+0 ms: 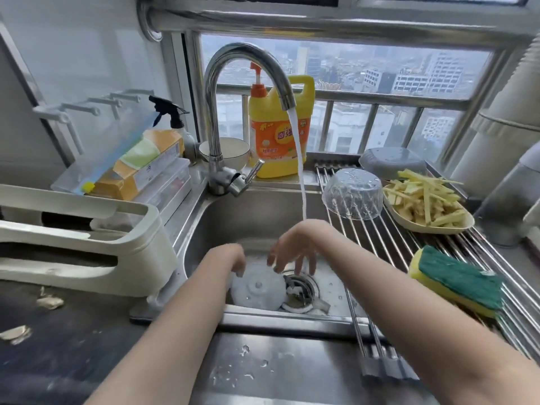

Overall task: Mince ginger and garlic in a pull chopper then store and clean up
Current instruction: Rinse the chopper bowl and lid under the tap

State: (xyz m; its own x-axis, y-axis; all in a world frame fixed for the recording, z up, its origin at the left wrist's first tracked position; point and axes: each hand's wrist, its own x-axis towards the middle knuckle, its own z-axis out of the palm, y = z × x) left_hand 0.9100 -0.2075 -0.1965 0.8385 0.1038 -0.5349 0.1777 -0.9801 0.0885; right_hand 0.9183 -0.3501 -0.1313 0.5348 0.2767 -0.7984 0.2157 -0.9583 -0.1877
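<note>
The white round chopper lid (258, 289) lies low in the steel sink (257, 217), beside the drain. My left hand (233, 258) holds the lid at its upper left edge, fingers curled over the rim. My right hand (295, 249) hovers just above and right of the lid with its fingers spread and pointing down, holding nothing. Water runs from the curved tap (248, 74) and lands on my right wrist. The clear chopper bowl (352, 192) sits upside down on the roll-up rack (388, 247) at the right.
A yellow-green sponge (455, 280) lies on the rack near my right forearm. A dish of sliced ginger strips (425, 206) and an upturned grey basket (391, 162) stand further back. A yellow detergent bottle (279, 133) stands behind the tap. A cream knife rack (87, 241) sits left.
</note>
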